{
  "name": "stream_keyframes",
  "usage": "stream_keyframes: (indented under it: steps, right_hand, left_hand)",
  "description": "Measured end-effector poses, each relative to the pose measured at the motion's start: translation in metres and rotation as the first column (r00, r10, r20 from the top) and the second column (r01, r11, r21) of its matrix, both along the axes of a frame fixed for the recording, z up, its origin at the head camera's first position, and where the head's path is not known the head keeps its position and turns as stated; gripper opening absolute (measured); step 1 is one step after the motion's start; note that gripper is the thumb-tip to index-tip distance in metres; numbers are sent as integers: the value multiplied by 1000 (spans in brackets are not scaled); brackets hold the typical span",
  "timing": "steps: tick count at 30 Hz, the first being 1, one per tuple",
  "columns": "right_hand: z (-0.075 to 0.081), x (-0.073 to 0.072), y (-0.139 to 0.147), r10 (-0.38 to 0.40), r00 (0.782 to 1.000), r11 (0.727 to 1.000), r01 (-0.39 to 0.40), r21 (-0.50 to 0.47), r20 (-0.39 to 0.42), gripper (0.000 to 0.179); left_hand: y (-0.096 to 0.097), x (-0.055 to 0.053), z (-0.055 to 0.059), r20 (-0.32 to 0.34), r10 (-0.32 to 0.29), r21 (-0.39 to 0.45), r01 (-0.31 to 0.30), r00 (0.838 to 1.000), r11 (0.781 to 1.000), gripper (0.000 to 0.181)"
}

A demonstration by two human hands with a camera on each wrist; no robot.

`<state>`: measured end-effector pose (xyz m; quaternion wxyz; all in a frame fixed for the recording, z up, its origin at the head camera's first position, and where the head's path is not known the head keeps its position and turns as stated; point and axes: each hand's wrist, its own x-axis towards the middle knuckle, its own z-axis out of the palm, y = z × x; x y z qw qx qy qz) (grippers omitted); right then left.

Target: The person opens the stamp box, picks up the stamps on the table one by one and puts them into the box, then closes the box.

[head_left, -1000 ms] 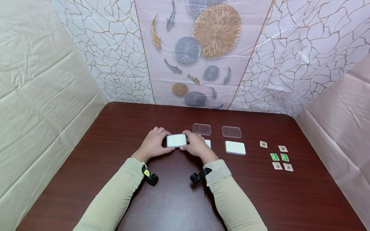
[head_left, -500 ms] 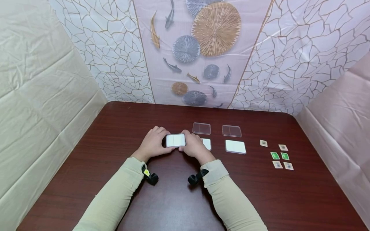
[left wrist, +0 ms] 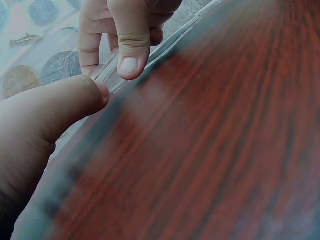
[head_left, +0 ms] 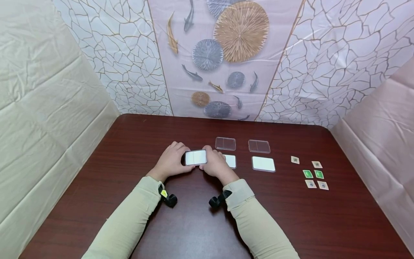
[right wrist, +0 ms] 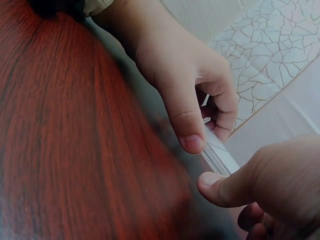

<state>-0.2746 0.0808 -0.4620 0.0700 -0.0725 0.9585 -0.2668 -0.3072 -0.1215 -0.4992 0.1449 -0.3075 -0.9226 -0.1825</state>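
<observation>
Between my two hands, a small flat case [head_left: 195, 157] with a white inside and clear plastic edges is held over the table. My left hand [head_left: 173, 160] pinches its left end, thumb along the near side. At the other end my right hand [head_left: 217, 163] grips it the same way. Seen edge-on in the right wrist view, the case [right wrist: 220, 152] has thin layered clear sides. The left wrist view has both thumbs close to its near edge. A white flat case [head_left: 231, 161] lies partly hidden behind my right hand, with another white case [head_left: 263, 164] to its right.
Behind the white cases lie two clear plastic lids, a left lid [head_left: 225, 143] and a right lid [head_left: 259, 146]. Farther right are several small square pieces, among them a green square [head_left: 308, 174] and a pale printed square [head_left: 322, 185]. Draped cloth [head_left: 220, 118] borders the brown table [head_left: 194, 230].
My right hand has shifted slightly left, and the held case has moved a little left with it. My left hand stays in nearly the same place.
</observation>
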Motion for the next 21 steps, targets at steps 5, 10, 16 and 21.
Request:
stream_keyframes:
  steps: [5,10,16,21]
  right_hand:
    - [-1,-1,0,-1,1000,1000,1,2,1,67]
    - [-2,-1,0,3,1000,1000,-3,-6,-3,67]
    - [-1,1,-2,9,1000,1000,-9,-2,-8,66]
    - [-1,1,-3,12,1000,1000,-12,16,-23,66]
  left_hand:
    - [-1,0,0,-9,-15,-1,14,1000,1000,56]
    - [-1,0,-2,-13,-16,-10,16,1000,1000,56]
    - [0,0,-2,-18,-13,-2,13,1000,1000,57]
    - [0,1,-1,-20,-18,3,18,1000,1000,56]
